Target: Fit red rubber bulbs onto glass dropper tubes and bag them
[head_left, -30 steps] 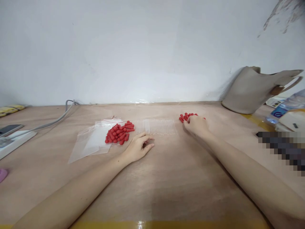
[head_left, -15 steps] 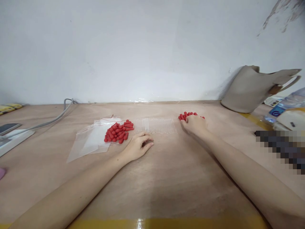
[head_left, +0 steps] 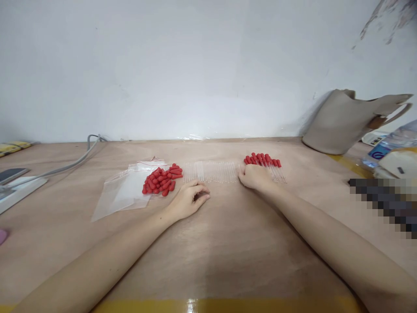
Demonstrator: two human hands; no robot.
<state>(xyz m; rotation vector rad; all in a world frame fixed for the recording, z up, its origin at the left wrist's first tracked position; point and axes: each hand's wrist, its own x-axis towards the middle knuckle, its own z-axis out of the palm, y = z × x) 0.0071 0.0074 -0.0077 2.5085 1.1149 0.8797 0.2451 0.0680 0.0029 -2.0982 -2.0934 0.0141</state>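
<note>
Running lengthwise toward the wall (head_left: pixel 208 87), the clear tubes (head_left: pixel 200 171) lie side by side on the table (head_left: pixel 208 243), just beyond the left hand (head_left: pixel 190 200), whose fingers curl loosely, thumb apart. The right hand (head_left: pixel 256 176) partly hides red-ended tubes (head_left: pixel 265 158); whether it pinches anything cannot be told. The clear tubes look thin, glassy, faint.

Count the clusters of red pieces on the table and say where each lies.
2. The left cluster lies partly on clear plastic, near the left hand; the right cluster lies just beyond the right hand, which may hide some pieces.
</note>
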